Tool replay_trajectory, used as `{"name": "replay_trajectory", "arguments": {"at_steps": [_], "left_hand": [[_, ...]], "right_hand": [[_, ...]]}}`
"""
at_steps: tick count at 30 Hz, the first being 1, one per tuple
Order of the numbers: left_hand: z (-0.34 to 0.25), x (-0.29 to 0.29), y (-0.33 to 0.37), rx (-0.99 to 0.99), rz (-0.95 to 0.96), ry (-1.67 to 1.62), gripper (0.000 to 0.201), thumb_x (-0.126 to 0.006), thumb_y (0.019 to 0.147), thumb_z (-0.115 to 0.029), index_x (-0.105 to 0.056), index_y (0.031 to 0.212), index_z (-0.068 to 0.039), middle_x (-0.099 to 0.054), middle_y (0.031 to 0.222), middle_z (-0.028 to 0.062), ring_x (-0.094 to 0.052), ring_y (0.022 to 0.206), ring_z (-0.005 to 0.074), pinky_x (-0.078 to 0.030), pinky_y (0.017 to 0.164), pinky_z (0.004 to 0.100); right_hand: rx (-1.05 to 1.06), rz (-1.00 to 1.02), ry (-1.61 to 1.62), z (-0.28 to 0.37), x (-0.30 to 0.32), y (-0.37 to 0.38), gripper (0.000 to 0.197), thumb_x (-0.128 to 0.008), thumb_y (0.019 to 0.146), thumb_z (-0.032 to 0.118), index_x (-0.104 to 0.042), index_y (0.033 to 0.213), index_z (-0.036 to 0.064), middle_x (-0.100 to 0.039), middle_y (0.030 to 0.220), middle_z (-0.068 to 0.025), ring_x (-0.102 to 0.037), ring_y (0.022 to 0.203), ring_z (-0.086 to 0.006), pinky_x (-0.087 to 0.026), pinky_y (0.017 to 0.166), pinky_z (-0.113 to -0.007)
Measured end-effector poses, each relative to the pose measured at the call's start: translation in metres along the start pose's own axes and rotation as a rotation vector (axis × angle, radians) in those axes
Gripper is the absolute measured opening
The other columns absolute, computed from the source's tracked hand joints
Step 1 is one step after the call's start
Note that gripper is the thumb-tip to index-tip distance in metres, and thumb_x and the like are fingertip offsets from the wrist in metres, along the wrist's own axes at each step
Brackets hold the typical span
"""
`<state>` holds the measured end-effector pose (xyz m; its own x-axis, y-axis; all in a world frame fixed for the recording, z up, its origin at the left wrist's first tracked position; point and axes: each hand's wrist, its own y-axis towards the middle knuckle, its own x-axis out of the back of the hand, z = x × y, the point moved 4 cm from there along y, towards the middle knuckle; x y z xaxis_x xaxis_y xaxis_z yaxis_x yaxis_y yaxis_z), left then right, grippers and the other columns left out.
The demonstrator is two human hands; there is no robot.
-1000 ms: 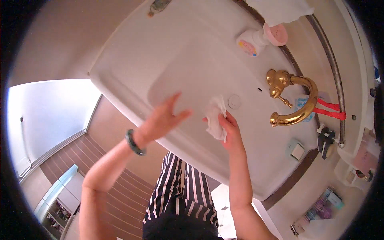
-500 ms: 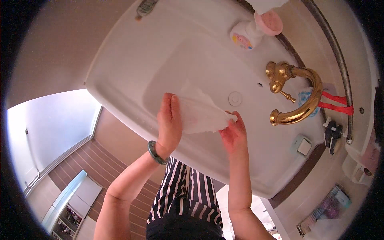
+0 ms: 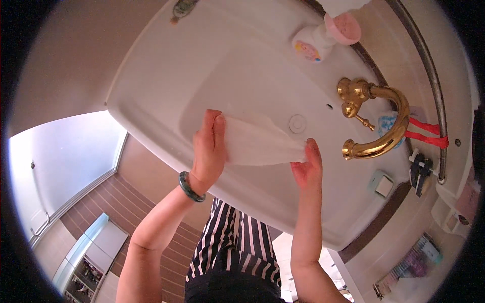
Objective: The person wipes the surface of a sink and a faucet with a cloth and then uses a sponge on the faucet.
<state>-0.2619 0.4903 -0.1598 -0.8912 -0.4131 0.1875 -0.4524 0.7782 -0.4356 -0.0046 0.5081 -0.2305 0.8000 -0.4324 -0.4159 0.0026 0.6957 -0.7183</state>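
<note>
White ceramic walls of a washroom sink [image 3: 232,76] spread beneath both hands. Over it, a thin white sheet [image 3: 257,142], cloth or paper, is stretched between the person's hands. The left hand [image 3: 208,149] has its fingers closed on the sheet's broad left end; the right hand [image 3: 309,166] pinches the narrower, gathered right end between thumb and fingers. A dark green bangle [image 3: 190,189] circles the left wrist. Near the sheet's right end shows the round drain [image 3: 297,123], and farther right a gold faucet [image 3: 403,112] curves at the sink's edge. Beside the drain-side rim, a pale green dish [image 3: 376,182] holds a white bar of soap [image 3: 384,186]. A white bottle [image 3: 323,46] with a round pink top [image 3: 344,28] stands on the ledge; its label [image 3: 307,50] carries pink, yellow and blue print, and its opaque wall hides the contents. At the lower right, a package [image 3: 419,256] shows purple and teal, too blurred to read.
</note>
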Motion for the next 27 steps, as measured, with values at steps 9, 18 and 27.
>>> {"name": "replay_trajectory", "arguments": {"at_steps": [9,18,27], "left_hand": [[0.002,-0.035,-0.030,-0.228,0.328,-0.033,0.044,-0.064,0.091,-0.013,-0.044,0.130,-0.004,-0.061,0.100,0.0168,-0.065,0.087,0.0224,-0.050,0.073,0.0353],[-0.003,-0.040,-0.029,-0.192,0.822,0.072,0.040,-0.064,0.091,-0.009,-0.051,0.129,-0.006,-0.065,0.114,0.0117,-0.063,0.103,0.0196,-0.050,0.087,0.0337],[-0.021,0.090,0.028,-0.321,0.190,0.367,0.025,-0.057,0.095,-0.004,-0.064,0.118,-0.006,-0.068,0.112,0.0043,-0.063,0.093,0.0136,-0.052,0.078,0.0266]], "right_hand": [[0.019,0.615,-0.345,-0.009,-0.086,-0.062,0.094,-0.056,0.082,0.074,-0.035,0.149,0.0120,-0.055,0.133,-0.0112,-0.059,0.110,-0.0197,-0.046,0.093,-0.032],[0.166,0.686,-0.998,0.014,-0.046,-0.029,0.058,-0.075,0.080,0.019,-0.053,0.132,0.0042,-0.067,0.111,-0.0080,-0.063,0.097,-0.0154,-0.051,0.079,-0.031],[0.250,-0.051,-1.091,0.056,0.038,-0.015,0.024,-0.067,0.091,0.026,-0.064,0.086,0.0027,-0.057,0.064,0.0004,-0.052,0.053,-0.0099,-0.044,0.048,-0.026]]}}
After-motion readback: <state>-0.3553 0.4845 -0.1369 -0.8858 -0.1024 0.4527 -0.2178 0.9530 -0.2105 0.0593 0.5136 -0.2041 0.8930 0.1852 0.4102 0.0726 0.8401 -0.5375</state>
